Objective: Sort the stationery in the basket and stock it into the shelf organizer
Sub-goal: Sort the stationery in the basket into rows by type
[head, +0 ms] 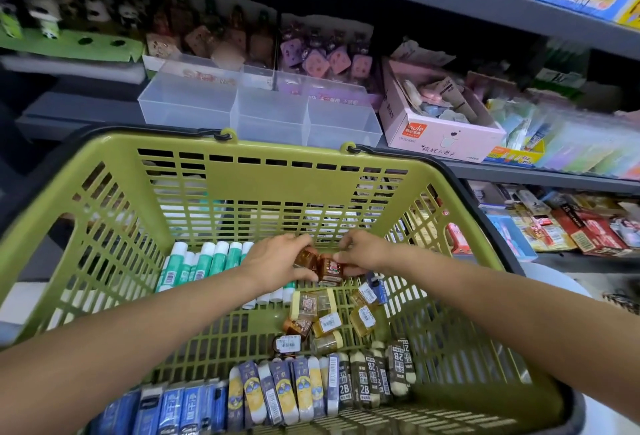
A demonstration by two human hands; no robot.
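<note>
Blue and yellow eraser packs (263,396) lined along the near wall of the green basket (114,192), small brown boxes (320,266) pinched between left hand (277,263) and right hand (363,254) above the basket floor, both forearms stretched forward, fingers curled inward, clear shelf organizer (263,112) seen beyond the rim.

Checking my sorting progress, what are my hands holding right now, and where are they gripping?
Each hand pinches a small brown box by its sides: left hand on one, right hand on the other.
</note>
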